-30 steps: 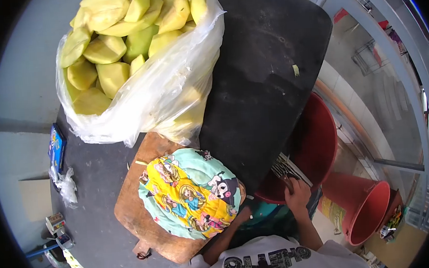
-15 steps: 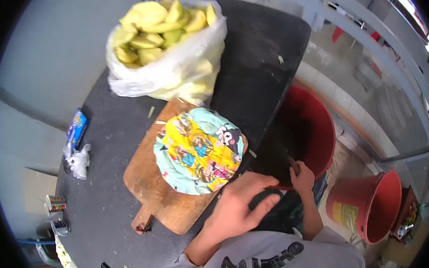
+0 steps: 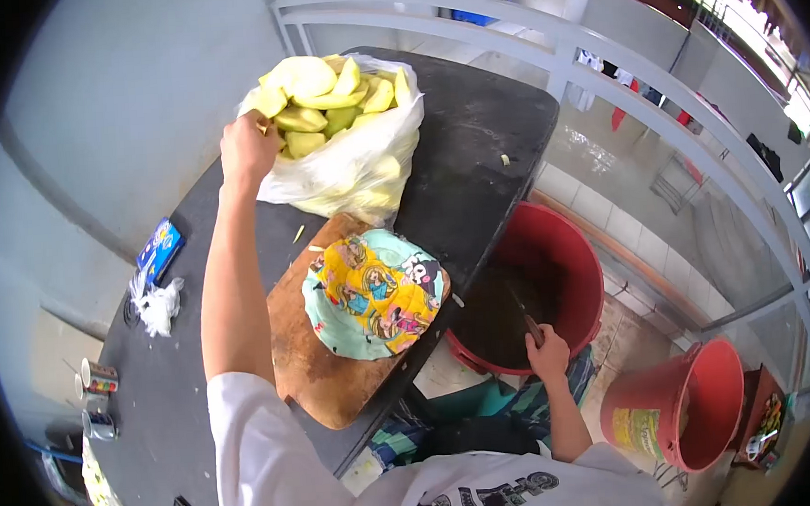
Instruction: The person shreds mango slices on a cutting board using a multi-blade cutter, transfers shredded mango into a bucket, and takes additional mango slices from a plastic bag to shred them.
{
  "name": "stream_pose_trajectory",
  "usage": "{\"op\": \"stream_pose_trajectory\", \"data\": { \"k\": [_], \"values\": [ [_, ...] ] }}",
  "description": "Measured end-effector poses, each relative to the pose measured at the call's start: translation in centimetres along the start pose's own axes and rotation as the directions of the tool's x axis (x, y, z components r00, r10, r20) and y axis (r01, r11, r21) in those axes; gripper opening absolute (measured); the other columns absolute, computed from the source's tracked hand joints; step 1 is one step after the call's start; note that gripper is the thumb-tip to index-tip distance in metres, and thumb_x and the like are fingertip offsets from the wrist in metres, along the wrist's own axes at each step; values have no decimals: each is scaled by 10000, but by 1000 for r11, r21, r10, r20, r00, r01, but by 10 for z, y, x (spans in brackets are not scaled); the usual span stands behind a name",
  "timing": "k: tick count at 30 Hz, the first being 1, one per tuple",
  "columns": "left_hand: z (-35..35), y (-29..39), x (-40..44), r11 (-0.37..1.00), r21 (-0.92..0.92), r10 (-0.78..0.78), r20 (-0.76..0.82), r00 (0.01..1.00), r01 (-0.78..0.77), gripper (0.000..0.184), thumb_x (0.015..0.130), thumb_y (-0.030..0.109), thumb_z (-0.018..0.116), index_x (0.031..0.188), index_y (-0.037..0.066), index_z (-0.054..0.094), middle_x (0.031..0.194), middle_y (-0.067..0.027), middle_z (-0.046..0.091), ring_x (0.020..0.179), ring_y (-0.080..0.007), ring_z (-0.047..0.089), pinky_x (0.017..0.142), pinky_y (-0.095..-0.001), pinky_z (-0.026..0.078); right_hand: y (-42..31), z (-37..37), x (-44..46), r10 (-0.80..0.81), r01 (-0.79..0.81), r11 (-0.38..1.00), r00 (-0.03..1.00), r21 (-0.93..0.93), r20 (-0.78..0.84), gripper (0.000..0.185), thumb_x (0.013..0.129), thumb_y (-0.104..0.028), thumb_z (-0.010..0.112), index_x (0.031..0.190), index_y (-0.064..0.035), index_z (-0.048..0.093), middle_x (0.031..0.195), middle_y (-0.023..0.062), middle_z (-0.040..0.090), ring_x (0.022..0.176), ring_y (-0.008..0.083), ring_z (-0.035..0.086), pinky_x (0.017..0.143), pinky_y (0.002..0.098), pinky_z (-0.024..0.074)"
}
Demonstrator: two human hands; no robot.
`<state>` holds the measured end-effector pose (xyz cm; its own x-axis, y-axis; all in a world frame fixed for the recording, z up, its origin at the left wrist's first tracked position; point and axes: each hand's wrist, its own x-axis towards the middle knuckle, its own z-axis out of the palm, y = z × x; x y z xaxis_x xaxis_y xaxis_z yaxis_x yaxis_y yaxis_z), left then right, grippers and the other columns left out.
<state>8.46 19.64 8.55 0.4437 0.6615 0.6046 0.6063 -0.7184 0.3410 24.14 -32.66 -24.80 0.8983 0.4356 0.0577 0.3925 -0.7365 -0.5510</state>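
My left hand (image 3: 248, 149) is at the left rim of a white plastic bag (image 3: 363, 177) heaped with peeled yellow-green fruit pieces (image 3: 326, 100), like green mango. Its fingers are curled in against the pieces; their tips are hidden, so what they pinch does not show. Low over a large red bucket (image 3: 580, 270), my right hand (image 3: 547, 354) grips a knife (image 3: 533, 329), its thin blade pointing into the bucket. The bucket's inside is dark. A round, colourful cartoon-print cloth pad (image 3: 375, 295) lies on a wooden cutting board (image 3: 325, 388) between the bag and my body.
The black table (image 3: 190, 377) carries a blue packet (image 3: 159, 249), a crumpled white plastic bag (image 3: 160, 308) and cups (image 3: 99, 376) along its left side. A second red bucket (image 3: 633, 415) stands on the floor at right. A grey railing (image 3: 673, 88) runs behind.
My left hand has moved from beside the cloth pad, fingers spread, up to the fruit bag. My right hand still holds the knife over the bucket. The view has shifted.
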Motion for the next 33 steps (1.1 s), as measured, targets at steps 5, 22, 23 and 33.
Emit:
{"op": "stream_pose_trajectory", "data": {
  "k": [5, 22, 23, 33],
  "values": [
    [30, -7, 30, 941, 336, -5, 101, 995, -29, 331, 844, 160, 654, 1162, 73, 686, 1184, -170, 664, 1136, -361, 622, 935, -450, 537, -3, 1, 1, 34, -34, 999, 999, -30, -7, 331, 860, -337, 703, 1095, -105, 675, 893, 200, 715, 863, 422, 690, 765, 507, 541],
    [75, 72, 67, 990, -141, 4, 123, 992, 14, 427, 878, 290, 687, 1188, -2, 682, 957, -241, 737, 950, -326, 735, 846, -429, 575, -2, 2, 5, 4, 0, 993, 999, 114, -34, 324, 890, -262, 710, 1128, -50, 653, 902, 219, 710, 865, 419, 692, 760, 461, 535],
    [55, 70, 46, 945, -322, -8, 142, 990, 54, 449, 883, 290, 694, 1212, -14, 670, 933, -240, 738, 896, -328, 743, 809, -412, 581, -8, -5, 5, -19, 35, 985, 995, 171, -97, 323, 903, -244, 705, 1137, -30, 647, 923, 226, 709, 877, 404, 698, 762, 448, 531],
    [-52, 76, -222, 964, -267, 77, 346, 935, 19, 428, 876, 122, 735, 1230, -19, 539, 787, -230, 713, 675, -340, 736, 600, -405, 594, -204, -164, -17, -428, 357, 806, 903, 472, 48, 393, 957, -149, 646, 1307, 6, 557, 1107, 229, 685, 989, 395, 695, 847, 404, 539]
  ]
}}
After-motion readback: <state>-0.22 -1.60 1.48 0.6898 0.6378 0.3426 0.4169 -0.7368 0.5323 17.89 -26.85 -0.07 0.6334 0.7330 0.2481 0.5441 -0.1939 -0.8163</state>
